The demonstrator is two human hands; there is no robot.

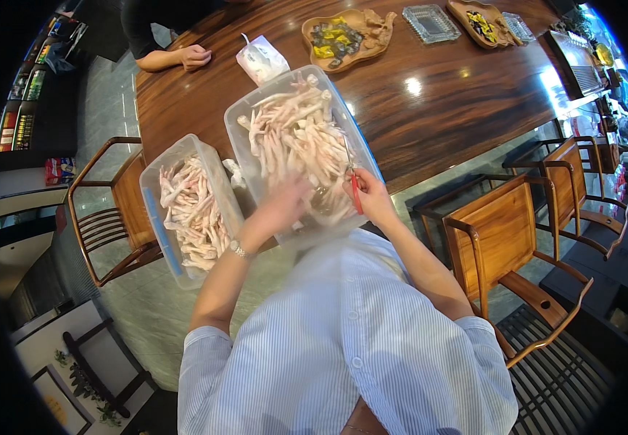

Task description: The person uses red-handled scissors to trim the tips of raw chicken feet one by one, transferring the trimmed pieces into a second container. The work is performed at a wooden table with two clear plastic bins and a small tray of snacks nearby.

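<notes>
A large clear plastic bin (237, 142) full of pale chicken feet (314, 130) stands at the table edge right in front of me. My left hand (285, 200), blurred, is over the near part of this bin; whether it grips a foot cannot be made out. In my right hand (369, 194) are red-handled scissors (356, 193), their metal blades pointing away from me over the bin's right side. To the left is a smaller clear plastic bin (222, 187) with a blue latch, holding more chicken feet (191, 212).
Behind the large bin lie a tissue pack (262, 61) and a wooden tray (349, 60) of wrapped pieces. Another person's hand (196, 57) rests on the wooden table (428, 109). Wooden chairs stand left (132, 204) and right (493, 239). A glass dish (431, 24) sits farther back.
</notes>
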